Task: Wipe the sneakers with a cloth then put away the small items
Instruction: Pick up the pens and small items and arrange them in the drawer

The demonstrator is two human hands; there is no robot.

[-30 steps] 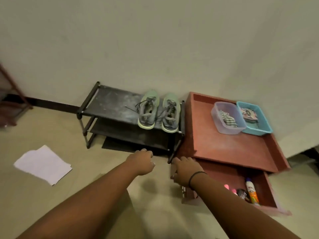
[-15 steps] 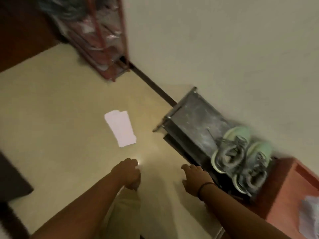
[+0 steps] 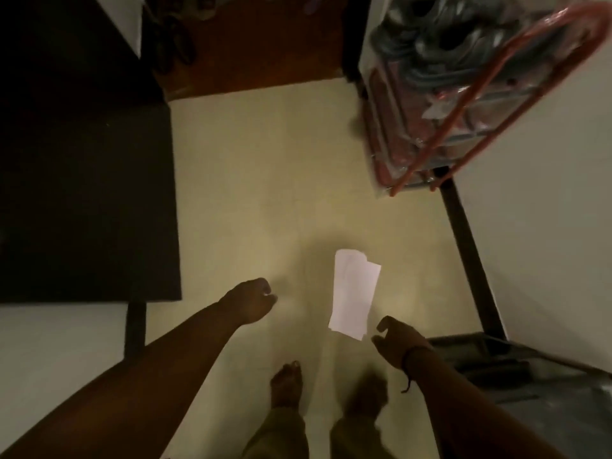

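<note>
1. Now: standing on the pale floor (image 3: 265, 193), looking straight down. Both bare feet show at the bottom of view; the right one is blurred.
2. White cloth (image 3: 353, 293) lies flat on the floor just ahead of my feet, folded into a long rectangle, one layer stepped at the far end. Nothing rests on it.
3. Right hand (image 3: 395, 342): empty, fingers curled and partly spread, thumb apart, just beside the cloth's near corner but not touching it. Dark band on the wrist.
4. Left hand (image 3: 250, 301): loosely fisted, well left of the cloth. I cannot tell whether anything is inside the fist.
5. Sneakers are not in view. A corner of the dark shoe rack (image 3: 516, 369) shows at lower right, against the wall.
6. Handling estimate: cloth looks thin, light and limp. It should sag and unfold if lifted by one corner.
7. Grip plan: pinch the near short edge through all layers, or gather the middle, so the fold holds.
8. Risk: a smooth floor may let it slide under my fingertips.
</note>
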